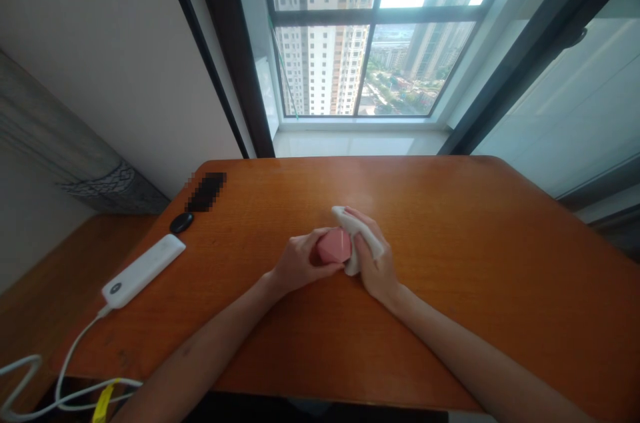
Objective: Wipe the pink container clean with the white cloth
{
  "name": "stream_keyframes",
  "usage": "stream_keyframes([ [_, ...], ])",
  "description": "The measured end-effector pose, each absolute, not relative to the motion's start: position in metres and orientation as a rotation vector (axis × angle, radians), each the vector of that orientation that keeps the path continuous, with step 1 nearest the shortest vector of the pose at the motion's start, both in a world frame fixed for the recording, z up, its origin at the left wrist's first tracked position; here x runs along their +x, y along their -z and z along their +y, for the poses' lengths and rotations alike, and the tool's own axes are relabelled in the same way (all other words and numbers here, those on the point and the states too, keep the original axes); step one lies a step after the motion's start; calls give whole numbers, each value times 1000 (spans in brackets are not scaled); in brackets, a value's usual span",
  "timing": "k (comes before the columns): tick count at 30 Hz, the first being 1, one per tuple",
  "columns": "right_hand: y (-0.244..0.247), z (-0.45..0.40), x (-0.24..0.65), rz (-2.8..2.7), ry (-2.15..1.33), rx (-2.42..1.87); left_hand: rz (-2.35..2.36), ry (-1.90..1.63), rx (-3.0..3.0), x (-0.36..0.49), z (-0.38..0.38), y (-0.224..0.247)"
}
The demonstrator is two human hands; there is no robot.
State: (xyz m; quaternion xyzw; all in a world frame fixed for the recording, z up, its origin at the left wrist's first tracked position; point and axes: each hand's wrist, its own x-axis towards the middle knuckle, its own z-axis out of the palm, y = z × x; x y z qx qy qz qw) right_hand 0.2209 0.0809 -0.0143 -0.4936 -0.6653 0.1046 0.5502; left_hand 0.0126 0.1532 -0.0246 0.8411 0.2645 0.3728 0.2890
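Observation:
Near the middle of the wooden table (450, 223), my left hand (299, 262) grips a pink faceted object (334, 246) between thumb and fingers. What kind of object it is, I cannot make out. A folded white cloth or tissue (367, 236) is pinched in my right hand (381, 273), with the fingers behind it and the thumb in front. The white piece meets the right side of the pink object. Part of the pink object is hidden by my left fingers and the white piece.
At the table's left lie a white power strip (145, 271) with a white cable (75, 343), a black oval object (181, 222) and a blurred-out dark rectangle (206, 192). A yellow tag (103, 403) hangs at the cable. Beyond the table's far edge is a window (370, 16).

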Motion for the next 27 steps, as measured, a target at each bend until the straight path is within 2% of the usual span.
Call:
stream_keyframes([
  [3,14,82,223,-1434,-373,-1242,705,-994,2234,13,151,20],
  [9,8,66,215,-2039,20,-943,692,-1028,2253,11,155,33],
  [16,11,83,227,-1494,-277,-1202,731,-977,2215,14,151,20],
  [23,11,67,220,-2083,65,-906,701,-982,2270,11,157,40],
  [27,17,78,225,-1756,-113,-1116,748,-969,2257,13,154,32],
])
